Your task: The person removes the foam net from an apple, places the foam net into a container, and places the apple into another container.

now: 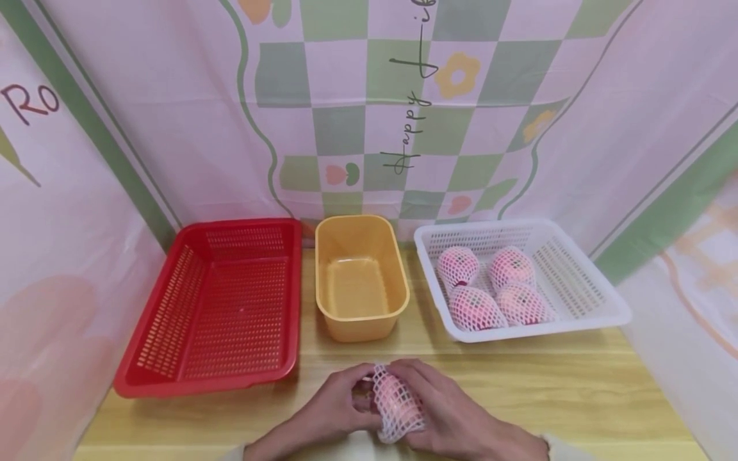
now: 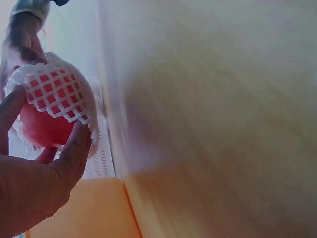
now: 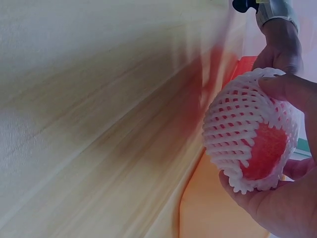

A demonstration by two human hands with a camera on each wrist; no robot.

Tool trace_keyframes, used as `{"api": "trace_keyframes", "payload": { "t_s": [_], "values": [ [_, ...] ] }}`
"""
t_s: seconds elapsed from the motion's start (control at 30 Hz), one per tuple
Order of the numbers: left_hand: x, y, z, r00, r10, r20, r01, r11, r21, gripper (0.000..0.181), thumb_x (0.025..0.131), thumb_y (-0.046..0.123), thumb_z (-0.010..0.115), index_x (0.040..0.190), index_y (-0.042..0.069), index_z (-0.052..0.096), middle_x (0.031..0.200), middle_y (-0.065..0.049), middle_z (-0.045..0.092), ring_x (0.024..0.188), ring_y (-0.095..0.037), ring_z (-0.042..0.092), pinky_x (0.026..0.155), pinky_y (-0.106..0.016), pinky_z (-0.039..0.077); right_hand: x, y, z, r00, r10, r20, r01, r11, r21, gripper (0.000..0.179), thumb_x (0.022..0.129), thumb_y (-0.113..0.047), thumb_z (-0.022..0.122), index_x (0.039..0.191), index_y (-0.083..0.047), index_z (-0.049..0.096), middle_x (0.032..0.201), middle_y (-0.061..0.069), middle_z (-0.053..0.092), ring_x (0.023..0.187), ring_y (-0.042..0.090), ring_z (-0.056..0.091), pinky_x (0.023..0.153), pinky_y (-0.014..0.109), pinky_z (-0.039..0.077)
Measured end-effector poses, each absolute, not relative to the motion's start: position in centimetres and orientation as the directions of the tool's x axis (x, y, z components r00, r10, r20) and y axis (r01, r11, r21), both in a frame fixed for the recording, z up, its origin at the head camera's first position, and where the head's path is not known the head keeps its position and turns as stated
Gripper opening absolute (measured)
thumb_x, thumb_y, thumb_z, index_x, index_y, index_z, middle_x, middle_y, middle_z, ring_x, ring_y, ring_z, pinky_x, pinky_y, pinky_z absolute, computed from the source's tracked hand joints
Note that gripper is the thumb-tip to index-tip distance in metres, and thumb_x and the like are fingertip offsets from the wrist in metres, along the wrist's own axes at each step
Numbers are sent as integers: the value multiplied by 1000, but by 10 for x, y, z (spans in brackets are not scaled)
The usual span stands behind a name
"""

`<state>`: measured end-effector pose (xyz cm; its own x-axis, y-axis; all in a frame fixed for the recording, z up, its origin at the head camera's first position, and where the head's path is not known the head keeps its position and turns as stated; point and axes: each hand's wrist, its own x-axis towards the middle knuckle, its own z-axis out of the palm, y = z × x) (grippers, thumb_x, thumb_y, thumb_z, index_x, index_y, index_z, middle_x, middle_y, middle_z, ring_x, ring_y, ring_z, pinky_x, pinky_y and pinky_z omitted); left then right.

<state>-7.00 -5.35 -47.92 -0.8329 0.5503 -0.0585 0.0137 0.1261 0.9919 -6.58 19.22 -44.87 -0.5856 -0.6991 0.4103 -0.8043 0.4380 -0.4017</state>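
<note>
Between both hands, low over the front of the table, is a red round fruit (image 2: 44, 126) in a white foam net sleeve (image 1: 396, 403). My right hand (image 1: 458, 413) grips it from the right, with thumb and fingers on either side of the net in the right wrist view. From the other side my left hand (image 1: 328, 406) holds the net's edge with thumb and fingertips. Part of the fruit's bare red skin (image 3: 266, 153) shows past the net in both wrist views. Whether it is an apple or a peach I cannot tell.
A red perforated basket (image 1: 291, 301) stands at the left, with nothing in it. In the middle is a yellow plastic bin (image 1: 362, 330). The white basket (image 1: 599, 307) at the right holds several netted fruits (image 1: 475, 307). A printed cloth (image 1: 340, 128) hangs behind the wooden table (image 1: 576, 384).
</note>
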Motion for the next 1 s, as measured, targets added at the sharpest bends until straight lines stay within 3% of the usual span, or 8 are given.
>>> {"api": "trace_keyframes", "payload": {
  "t_s": [0.27,0.57,0.8,1.0],
  "values": [
    [-67,-48,-481,-827,559,-65,1,118,993,75,73,-7,88,139,15,60,122,-3,68,98,-6,69,83,-25,62,-63,188,-452,-580,-686,438,-810,430,-399,100,58,-20,98,146,-6,54,140,9,58,120,22,65,94,40,61],
    [-67,-47,-479,-830,557,-14,160,263,951,79,70,3,92,140,19,59,104,11,66,83,0,60,71,-20,55,-59,187,-452,-614,-673,412,-785,470,-403,95,67,-37,101,145,-6,55,142,11,58,121,22,66,93,38,61],
    [-67,-48,-478,-825,566,3,185,265,946,73,71,3,90,136,19,60,98,12,64,78,2,58,66,-18,52,-61,189,-450,-576,-689,440,-816,459,-350,93,73,-41,98,146,-5,55,142,13,59,122,26,66,94,40,61],
    [-67,-52,-477,-830,558,2,159,233,959,75,71,2,87,137,25,61,99,11,68,75,0,62,65,-19,54,-64,193,-448,-567,-698,437,-822,444,-357,88,76,-36,97,148,-7,56,146,14,60,125,29,66,99,39,59]
  ]
}}
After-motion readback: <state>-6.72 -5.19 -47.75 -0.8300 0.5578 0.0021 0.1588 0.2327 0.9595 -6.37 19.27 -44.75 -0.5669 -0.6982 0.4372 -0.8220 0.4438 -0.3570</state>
